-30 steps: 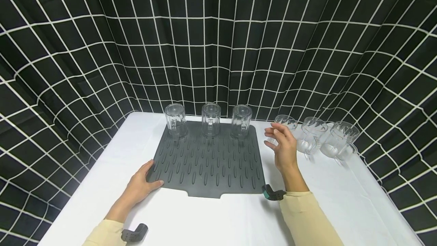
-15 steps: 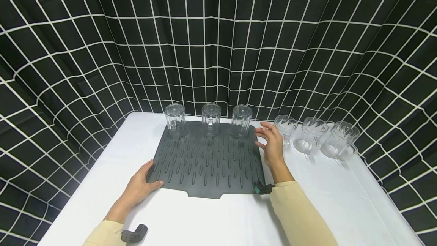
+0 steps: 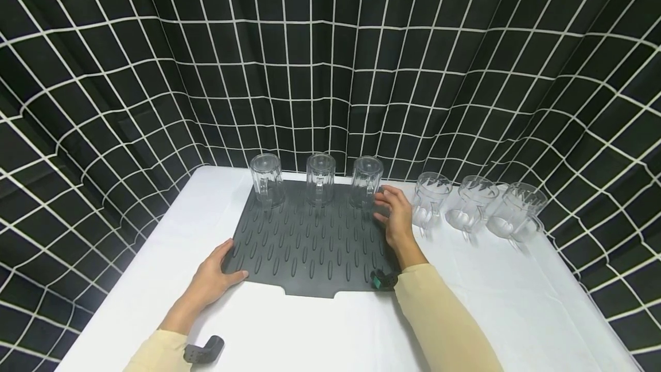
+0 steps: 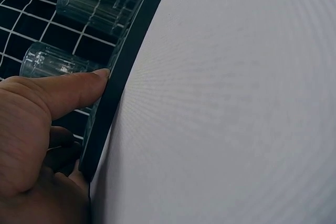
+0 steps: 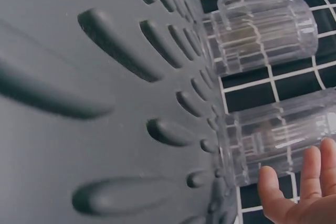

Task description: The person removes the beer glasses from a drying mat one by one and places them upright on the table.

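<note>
In the head view, three clear glass mugs stand upside down along the back of a grey ridged drying mat (image 3: 310, 257): a left mug (image 3: 267, 182), a middle mug (image 3: 320, 179) and a right mug (image 3: 366, 179). My right hand (image 3: 397, 217) is beside the right mug, fingers loosely bent and apart. In the right wrist view, fingertips (image 5: 311, 163) appear close to that mug's side; contact cannot be made out. My left hand (image 3: 212, 274) rests at the mat's front left corner. Its thumb (image 4: 79, 90) touches the mat's edge, while the other fingers lie along the left side, partly hidden.
Three more glass mugs stand upright on the white cloth at the right: a near one (image 3: 432, 197), a middle one (image 3: 472, 202) and a far right one (image 3: 516, 208). A black curtain (image 3: 330, 73) with white grid lines surrounds the table's back and sides.
My right hand has moved left from in front of the upright mugs to the right upside-down mug. The left hand and all mugs have stayed put; the head view has tilted slightly.
</note>
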